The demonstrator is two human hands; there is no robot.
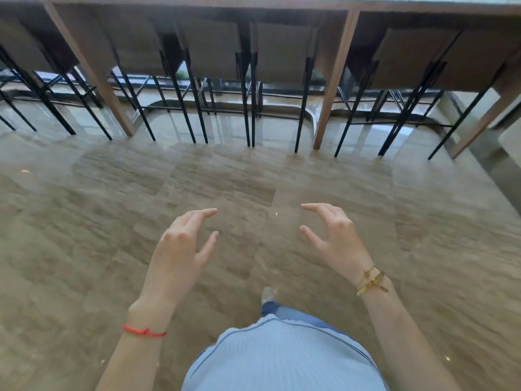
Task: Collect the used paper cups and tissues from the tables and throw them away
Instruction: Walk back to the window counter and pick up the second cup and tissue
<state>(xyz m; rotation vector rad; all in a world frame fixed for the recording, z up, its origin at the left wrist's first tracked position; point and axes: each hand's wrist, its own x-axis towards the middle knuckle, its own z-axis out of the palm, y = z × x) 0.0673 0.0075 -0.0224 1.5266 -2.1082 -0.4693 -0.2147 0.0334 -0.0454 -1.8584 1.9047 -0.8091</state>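
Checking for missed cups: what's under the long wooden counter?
Under the counter: brown stools on black legs, tucked in, and glossy floor. No cups or tissues visible there. The countertop itself is out of view.

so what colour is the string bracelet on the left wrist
Red, seen clearly in the head view: string bracelet.

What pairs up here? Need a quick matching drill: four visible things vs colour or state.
Column 1:
1. thin cord bracelet
2. chain bracelets
3. slim metal chair legs
4. left hand

Column 2:
a. black
b. open, holding nothing
c. red
d. gold

Pairs: 1-c, 2-d, 3-a, 4-b
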